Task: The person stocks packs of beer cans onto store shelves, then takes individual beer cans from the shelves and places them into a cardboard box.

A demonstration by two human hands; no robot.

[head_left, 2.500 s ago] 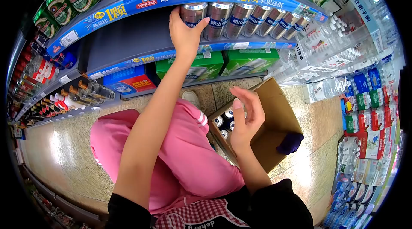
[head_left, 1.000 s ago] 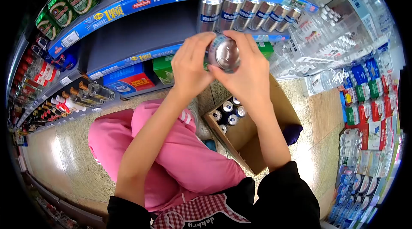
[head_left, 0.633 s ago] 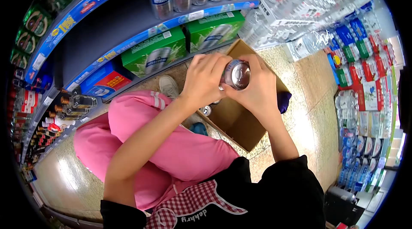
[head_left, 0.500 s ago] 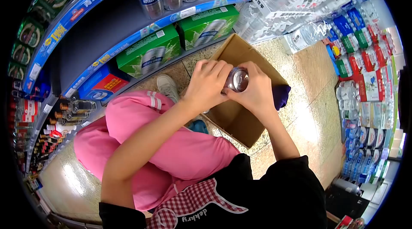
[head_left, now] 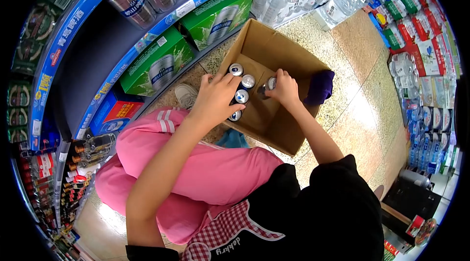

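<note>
Shop floor of speckled stone carries an open brown cardboard box (head_left: 286,53). Left hand (head_left: 215,97) rests loosely on upright silver cans (head_left: 242,96); right hand (head_left: 283,88) grips one smooth silver beer can (head_left: 268,84), probably rigid, heavy and slick, best held round its wall.

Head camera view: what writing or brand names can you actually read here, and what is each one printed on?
"青島啤酒", with "TSINGTAO" beside it: blue shelf strip.
"dekhry", upside down: checked apron.
"1颗": same blue shelf strip, higher up.
Silver cans on the shelf: blue band lettering blurred.
Green cartons, price tags, water packs, cans in the cardboard box: too small to read.
</note>
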